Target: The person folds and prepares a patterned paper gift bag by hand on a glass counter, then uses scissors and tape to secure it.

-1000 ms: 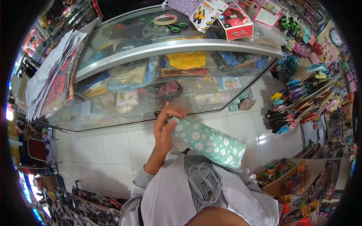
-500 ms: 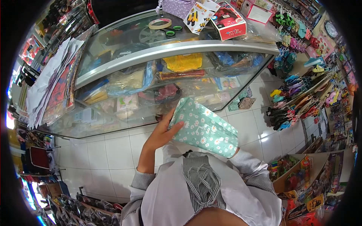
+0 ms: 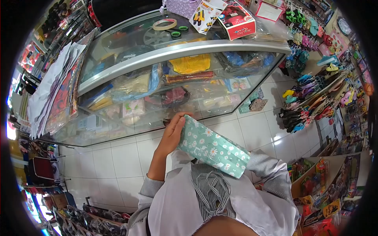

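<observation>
A long parcel wrapped in green daisy-print paper [image 3: 214, 147] is held in front of my body, slanting down to the right. My left hand [image 3: 173, 131] closes on its left end, with the palm along the side and fingertips at the upper corner. My right hand is hidden under or behind the parcel's right end, where the striped sleeve [image 3: 265, 167] meets it; its fingers do not show. On the glass counter ahead lie a roll of tape [image 3: 164, 24] and green-handled scissors [image 3: 177, 33].
The glass display counter [image 3: 185, 52] holds bagged goods and has a metal edge. On it stand a red box [image 3: 238, 23], a toy card [image 3: 205, 16] and a purple wrapped item [image 3: 182, 7]. Paper sheets [image 3: 57, 84] hang at left. Hair-clip racks [image 3: 311, 98] are at right.
The parcel has tipped, its upper left end and right end both lower, and its face looks narrower. My left hand has shifted up around its left end. The right hand has gone from sight.
</observation>
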`<act>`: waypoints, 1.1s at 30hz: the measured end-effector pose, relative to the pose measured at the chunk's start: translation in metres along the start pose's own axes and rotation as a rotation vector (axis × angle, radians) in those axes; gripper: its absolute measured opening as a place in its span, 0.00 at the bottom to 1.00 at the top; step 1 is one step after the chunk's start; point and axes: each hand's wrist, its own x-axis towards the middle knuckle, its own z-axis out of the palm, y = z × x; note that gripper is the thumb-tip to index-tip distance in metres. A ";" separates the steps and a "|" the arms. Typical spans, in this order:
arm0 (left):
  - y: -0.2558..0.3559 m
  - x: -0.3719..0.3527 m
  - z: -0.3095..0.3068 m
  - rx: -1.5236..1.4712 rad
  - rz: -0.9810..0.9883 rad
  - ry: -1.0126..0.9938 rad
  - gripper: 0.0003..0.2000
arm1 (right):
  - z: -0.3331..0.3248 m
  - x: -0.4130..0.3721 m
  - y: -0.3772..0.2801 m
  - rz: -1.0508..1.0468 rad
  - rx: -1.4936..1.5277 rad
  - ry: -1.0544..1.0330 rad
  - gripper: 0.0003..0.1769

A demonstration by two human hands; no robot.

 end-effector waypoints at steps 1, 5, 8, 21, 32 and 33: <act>-0.003 0.000 0.000 -0.024 -0.010 0.003 0.17 | 0.000 0.000 0.000 0.001 0.005 0.002 0.30; -0.009 -0.001 0.002 -0.109 0.045 0.204 0.14 | 0.002 0.002 0.001 -0.002 0.004 0.003 0.30; -0.013 -0.001 0.004 -0.100 0.048 0.251 0.14 | 0.004 0.005 0.002 -0.006 0.005 0.001 0.30; -0.013 0.000 0.004 -0.127 0.023 0.218 0.16 | 0.007 0.000 0.005 -0.018 0.013 -0.001 0.31; 0.006 -0.011 0.005 -0.241 0.119 0.073 0.21 | 0.015 -0.004 0.020 -0.018 0.064 -0.001 0.31; 0.009 -0.013 0.007 -0.207 0.123 0.089 0.22 | 0.015 -0.003 0.020 -0.016 0.065 0.001 0.31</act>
